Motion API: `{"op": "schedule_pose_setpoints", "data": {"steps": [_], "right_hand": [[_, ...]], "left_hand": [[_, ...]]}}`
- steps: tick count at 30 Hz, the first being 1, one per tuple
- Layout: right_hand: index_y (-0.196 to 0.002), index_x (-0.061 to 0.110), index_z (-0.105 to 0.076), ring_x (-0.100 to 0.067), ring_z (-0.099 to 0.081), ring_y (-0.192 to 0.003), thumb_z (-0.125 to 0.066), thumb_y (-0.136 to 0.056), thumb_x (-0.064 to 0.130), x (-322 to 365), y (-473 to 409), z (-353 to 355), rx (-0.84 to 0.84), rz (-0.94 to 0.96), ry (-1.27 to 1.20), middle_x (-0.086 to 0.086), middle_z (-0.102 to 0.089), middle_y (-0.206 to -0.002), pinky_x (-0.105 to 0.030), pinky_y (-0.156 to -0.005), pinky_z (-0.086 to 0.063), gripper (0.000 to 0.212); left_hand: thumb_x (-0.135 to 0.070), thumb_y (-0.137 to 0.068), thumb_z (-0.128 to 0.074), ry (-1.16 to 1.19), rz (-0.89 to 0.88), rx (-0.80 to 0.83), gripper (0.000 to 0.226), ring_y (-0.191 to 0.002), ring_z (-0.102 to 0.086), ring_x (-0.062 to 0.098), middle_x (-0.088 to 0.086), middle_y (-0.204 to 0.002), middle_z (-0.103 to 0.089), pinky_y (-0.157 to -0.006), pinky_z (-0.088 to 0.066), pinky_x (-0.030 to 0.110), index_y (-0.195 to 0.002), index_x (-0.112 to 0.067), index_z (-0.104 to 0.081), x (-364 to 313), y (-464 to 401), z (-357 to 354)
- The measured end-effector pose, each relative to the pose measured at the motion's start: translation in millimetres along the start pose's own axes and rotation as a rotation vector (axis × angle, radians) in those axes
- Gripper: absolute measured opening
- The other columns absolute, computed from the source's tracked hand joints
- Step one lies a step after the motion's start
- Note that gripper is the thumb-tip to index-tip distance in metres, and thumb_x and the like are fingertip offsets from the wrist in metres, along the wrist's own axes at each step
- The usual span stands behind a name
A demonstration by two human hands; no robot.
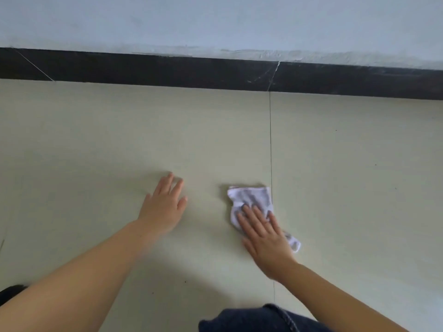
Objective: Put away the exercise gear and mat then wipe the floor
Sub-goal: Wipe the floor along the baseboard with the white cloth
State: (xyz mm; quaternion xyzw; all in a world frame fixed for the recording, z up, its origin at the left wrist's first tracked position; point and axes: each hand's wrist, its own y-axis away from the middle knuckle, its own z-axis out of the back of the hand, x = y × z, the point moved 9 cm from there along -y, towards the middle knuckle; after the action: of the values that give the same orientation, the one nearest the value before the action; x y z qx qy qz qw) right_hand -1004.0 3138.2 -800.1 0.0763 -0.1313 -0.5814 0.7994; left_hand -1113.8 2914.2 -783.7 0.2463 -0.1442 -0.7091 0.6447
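The pale tiled floor [96, 140] is filling most of the view, smooth and matte, with a thin dark grout line [271, 140] running away toward a dark, stone-like skirting board [167, 70]. Above that a pale blue-grey wall [215, 20] is showing rough paint along its lower edge.

Both bare forearms are reaching forward and down from the bottom corners. The left hand [165, 207] is lying flat on the floor, palm down, fingers straight and slightly spread, holding nothing; its outline is somewhat blurred. The right hand [266, 238] is pressing palm down on a white cloth [251, 200], fingers straight and close together, pointing up and left, not curling round the fabric.

The cloth is sitting on the floor just left of the grout line, its right edge touching it. It is soft, crumpled and roughly rectangular, with a faint reddish trim along the top edge. Its middle is hidden under the right hand, and a small corner is sticking out to the right below the fingers.

Dark denim [259, 319] is being cut off at the bottom edge, and a dark shape [10, 292] at lower left is too cropped to identify.
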Motion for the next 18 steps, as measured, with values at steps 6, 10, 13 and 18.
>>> {"op": "schedule_pose_setpoints", "data": {"steps": [6,10,13,18], "right_hand": [[-0.144,0.023,0.016,-0.009,0.025,-0.139,0.014,-0.081,0.054,-111.9,22.6,9.7,0.055,-0.650,-0.226,0.004,0.020,-0.154,-0.041,-0.118,0.009,0.071],[-0.148,0.012,-0.024,-0.028,-0.008,-0.145,-0.011,-0.098,0.047,-11.4,-8.0,12.4,-0.039,-0.446,-0.197,-0.011,-0.025,-0.154,-0.050,-0.113,-0.011,0.062],[-0.145,0.016,-0.031,-0.026,-0.006,-0.146,-0.027,-0.094,0.047,87.2,-12.5,3.2,-0.010,-0.043,-0.163,-0.006,-0.031,-0.153,-0.050,-0.111,-0.013,0.060],[-0.149,0.028,-0.023,-0.020,-0.011,-0.145,-0.009,-0.102,0.042,53.4,12.5,-6.3,0.033,0.138,-0.043,0.003,-0.027,-0.154,-0.043,-0.115,-0.007,0.052]], "left_hand": [[-0.042,-0.100,-0.030,-0.018,0.114,0.055,0.062,-0.148,0.005,0.023,0.005,-0.160,0.009,-0.116,-0.016,0.050,-0.152,-0.017,-0.007,-12.0,3.5,-7.0],[-0.042,-0.099,-0.031,-0.010,0.160,0.066,0.063,-0.147,0.003,0.028,0.010,-0.160,0.006,-0.115,-0.019,0.049,-0.151,-0.012,-0.009,-16.3,-0.5,-7.7],[-0.041,-0.100,-0.032,0.005,0.150,0.107,0.064,-0.147,0.004,0.028,0.011,-0.160,0.008,-0.116,-0.019,0.050,-0.151,-0.012,-0.008,-15.9,-2.7,-8.2],[-0.040,-0.100,-0.032,-0.018,0.155,0.121,0.061,-0.147,0.003,0.024,0.006,-0.160,0.008,-0.115,-0.017,0.052,-0.151,-0.017,-0.009,-16.0,-0.4,-2.2]]}}
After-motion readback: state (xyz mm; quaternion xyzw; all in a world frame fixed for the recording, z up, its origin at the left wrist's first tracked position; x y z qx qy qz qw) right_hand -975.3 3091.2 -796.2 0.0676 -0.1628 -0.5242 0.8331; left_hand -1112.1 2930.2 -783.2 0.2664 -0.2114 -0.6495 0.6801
